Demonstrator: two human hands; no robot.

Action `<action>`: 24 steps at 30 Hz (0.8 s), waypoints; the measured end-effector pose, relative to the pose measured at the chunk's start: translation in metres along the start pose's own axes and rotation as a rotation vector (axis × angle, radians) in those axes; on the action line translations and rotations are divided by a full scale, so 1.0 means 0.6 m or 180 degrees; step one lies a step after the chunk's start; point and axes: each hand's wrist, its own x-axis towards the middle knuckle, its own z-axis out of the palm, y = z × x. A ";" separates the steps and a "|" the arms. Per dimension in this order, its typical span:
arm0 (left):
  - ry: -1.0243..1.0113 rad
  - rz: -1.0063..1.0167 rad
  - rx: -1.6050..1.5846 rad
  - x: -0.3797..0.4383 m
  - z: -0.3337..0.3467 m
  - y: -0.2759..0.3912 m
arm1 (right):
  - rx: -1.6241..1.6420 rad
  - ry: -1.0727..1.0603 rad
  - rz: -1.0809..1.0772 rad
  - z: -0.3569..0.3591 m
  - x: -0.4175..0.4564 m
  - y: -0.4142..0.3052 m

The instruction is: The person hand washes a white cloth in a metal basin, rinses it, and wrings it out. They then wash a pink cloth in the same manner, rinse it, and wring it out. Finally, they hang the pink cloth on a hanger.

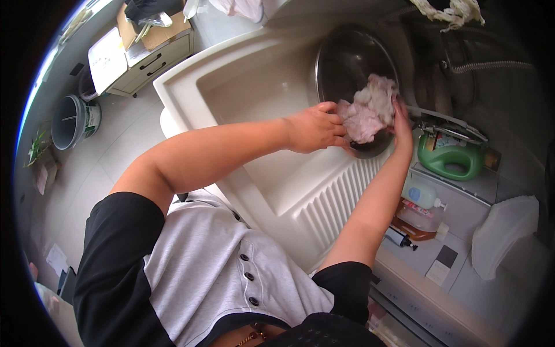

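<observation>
A bunched, pinkish-white cloth sits between my two hands, over the near part of a shiny metal basin. My left hand reaches across from the left, its fingers gripping the cloth's left edge. On the other side, my right hand cups the cloth's right edge; some of its fingers are hidden behind the fabric. The basin rests in a white laundry sink, at the end away from me. Ridges of a built-in washboard run along the sink's right side, below my right forearm.
A metal faucet and a green detergent jug stand right of the basin. Several bottles, including a pale pump bottle, lie along the right ledge. A grey bucket and a drawer cabinet are on the left floor.
</observation>
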 end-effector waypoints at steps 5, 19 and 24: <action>-0.0192 0.0028 -0.0108 0.003 -0.009 0.005 | -0.2074 0.0339 -0.1140 0.047 0.079 0.057; -0.0255 -0.0050 0.0088 0.004 -0.008 0.005 | 0.0777 -0.2389 -0.0824 0.076 0.001 0.052; -0.0214 -0.0033 0.0178 0.003 -0.011 0.008 | 0.1675 -0.0634 -0.0833 -0.006 0.027 0.069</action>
